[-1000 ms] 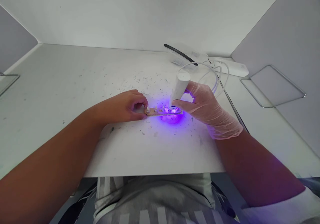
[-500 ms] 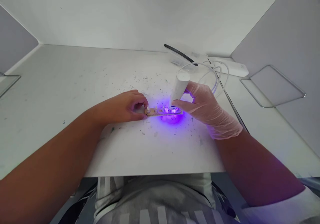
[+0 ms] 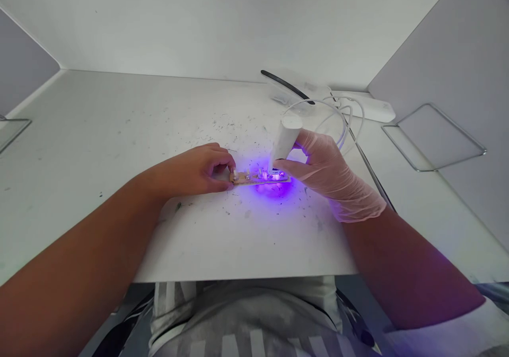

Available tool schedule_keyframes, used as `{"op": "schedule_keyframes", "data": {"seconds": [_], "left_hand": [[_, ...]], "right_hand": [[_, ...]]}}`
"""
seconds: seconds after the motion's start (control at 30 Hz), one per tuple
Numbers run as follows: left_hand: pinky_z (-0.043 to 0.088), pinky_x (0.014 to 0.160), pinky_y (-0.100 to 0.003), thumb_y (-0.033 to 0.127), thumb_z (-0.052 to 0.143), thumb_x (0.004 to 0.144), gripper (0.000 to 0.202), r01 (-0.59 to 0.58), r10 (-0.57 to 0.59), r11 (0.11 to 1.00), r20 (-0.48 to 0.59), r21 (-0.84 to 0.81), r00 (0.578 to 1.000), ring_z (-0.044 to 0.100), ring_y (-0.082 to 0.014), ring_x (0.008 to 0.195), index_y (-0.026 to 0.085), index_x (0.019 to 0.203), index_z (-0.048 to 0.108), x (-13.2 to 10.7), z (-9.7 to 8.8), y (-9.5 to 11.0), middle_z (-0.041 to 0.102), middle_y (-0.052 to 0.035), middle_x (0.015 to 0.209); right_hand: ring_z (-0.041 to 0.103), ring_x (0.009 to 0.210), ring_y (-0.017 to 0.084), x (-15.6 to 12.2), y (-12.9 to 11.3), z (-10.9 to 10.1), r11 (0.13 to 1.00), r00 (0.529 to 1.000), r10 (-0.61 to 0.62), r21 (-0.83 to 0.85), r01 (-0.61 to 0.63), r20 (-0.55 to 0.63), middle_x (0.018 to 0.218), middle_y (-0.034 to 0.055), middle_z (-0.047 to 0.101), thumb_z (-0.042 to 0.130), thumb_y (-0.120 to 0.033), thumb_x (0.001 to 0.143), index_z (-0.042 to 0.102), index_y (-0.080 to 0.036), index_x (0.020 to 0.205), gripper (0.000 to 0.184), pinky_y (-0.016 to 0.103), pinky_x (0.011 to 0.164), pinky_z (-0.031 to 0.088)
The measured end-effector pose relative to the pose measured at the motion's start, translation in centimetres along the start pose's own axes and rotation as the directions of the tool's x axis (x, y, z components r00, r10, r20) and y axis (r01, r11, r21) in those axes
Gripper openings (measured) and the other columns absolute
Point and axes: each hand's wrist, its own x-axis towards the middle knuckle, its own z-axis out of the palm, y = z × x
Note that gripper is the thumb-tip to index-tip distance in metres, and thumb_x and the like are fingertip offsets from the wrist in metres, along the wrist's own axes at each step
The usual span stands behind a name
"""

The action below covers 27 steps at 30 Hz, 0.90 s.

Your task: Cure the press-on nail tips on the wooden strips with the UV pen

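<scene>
Gripping a smooth white handheld lamp [image 3: 288, 134], the right hand [image 3: 324, 163] closes its thumb and fingers around the barrel, wrapped in a thin, translucent glove [image 3: 358, 200] that wrinkles in fine folds toward the wrist. The lamp is a rounded tube with a flat top, tilted a little, its lower end just over the right part of a narrow tan strip [image 3: 248, 178]. The strip lies flat on the matte white tabletop [image 3: 99, 113], between the two hands, and carries a row of small pale nubs; violet light washes over those at the right and spills onto the table, hiding their detail. The bare left hand [image 3: 207, 168] has its thumb and forefinger drawn nearly together at the strip's left end, pinching it, with the other fingers curled; their tips are partly hidden. Dark, flaky specks are scattered over the tabletop around the strip. Behind the lamp, a thin white cable [image 3: 363, 121] loops in glossy coils near a long, rounded white box [image 3: 374, 109] and a clear plastic item with a black edge [image 3: 288, 86]. Compared with half a second ago, both hands, the lamp and the strip have kept their places, and the violet glow falls on the same stretch.
</scene>
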Motion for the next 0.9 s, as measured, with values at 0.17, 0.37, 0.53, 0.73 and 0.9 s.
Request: {"op": "schedule_keyframes", "data": {"seconds": [0.17, 0.37, 0.53, 0.73, 0.9], "left_hand": [[0.043, 0.071, -0.030, 0.043, 0.065, 0.079, 0.029, -0.006, 0.006, 1.000, -0.002, 0.004, 1.000, 0.052, -0.0181, 0.081, 0.021, 0.097, 0.070, 0.01, 0.04, -0.10, 0.057, -0.0038, 0.086], [0.043, 0.070, -0.029, 0.043, 0.064, 0.079, 0.028, -0.002, 0.002, 1.000, 0.005, 0.005, 1.000, 0.052, -0.0178, 0.080, 0.022, 0.097, 0.070, 0.03, 0.03, 0.00, 0.057, -0.0037, 0.085], [0.043, 0.071, -0.030, 0.044, 0.064, 0.079, 0.030, 0.014, -0.014, 1.000, 0.002, -0.004, 1.000, 0.052, -0.0183, 0.081, 0.022, 0.097, 0.070, 0.03, 0.06, 0.02, 0.056, -0.0038, 0.087], [0.043, 0.072, -0.030, 0.044, 0.064, 0.080, 0.028, 0.017, -0.017, 1.000, 0.008, -0.003, 1.000, 0.053, -0.0183, 0.082, 0.024, 0.099, 0.070, -0.10, 0.15, -0.17, 0.056, -0.0033, 0.087], [0.044, 0.075, -0.031, 0.045, 0.065, 0.081, 0.027, 0.044, -0.044, 0.999, 0.021, 0.006, 0.999, 0.054, -0.0185, 0.084, 0.025, 0.100, 0.069, -0.15, 0.18, -0.34, 0.056, -0.0033, 0.090]], "right_hand": [[0.058, 0.068, 0.013, -0.03, 0.25, 0.02, 1.000, 1.000, -0.011, -0.011, 0.011, 0.003, 0.071, -0.0028, 0.064, 0.067, -0.025, 0.074, 0.063, -0.021, 0.081, 0.008, 0.029, 0.062, 0.045], [0.059, 0.068, 0.014, -0.02, 0.15, 0.08, 1.000, 1.000, -0.010, -0.011, 0.010, -0.007, 0.071, -0.0031, 0.065, 0.067, -0.024, 0.073, 0.062, -0.022, 0.079, 0.008, 0.029, 0.063, 0.046], [0.058, 0.067, 0.013, 0.07, -0.02, 0.05, 1.000, 1.000, -0.004, -0.007, 0.004, 0.001, 0.071, -0.0030, 0.064, 0.067, -0.022, 0.073, 0.062, -0.022, 0.078, 0.008, 0.029, 0.063, 0.046], [0.059, 0.069, 0.013, -0.09, -0.07, 0.05, 1.000, 1.000, 0.002, 0.021, -0.001, -0.004, 0.073, -0.0029, 0.064, 0.067, -0.021, 0.074, 0.060, -0.021, 0.077, 0.007, 0.030, 0.064, 0.046], [0.059, 0.069, 0.012, -0.28, -0.26, 0.15, 1.000, 1.000, 0.016, 0.009, -0.016, -0.004, 0.075, -0.0037, 0.065, 0.068, -0.018, 0.075, 0.059, -0.021, 0.074, 0.010, 0.029, 0.066, 0.046]]}}
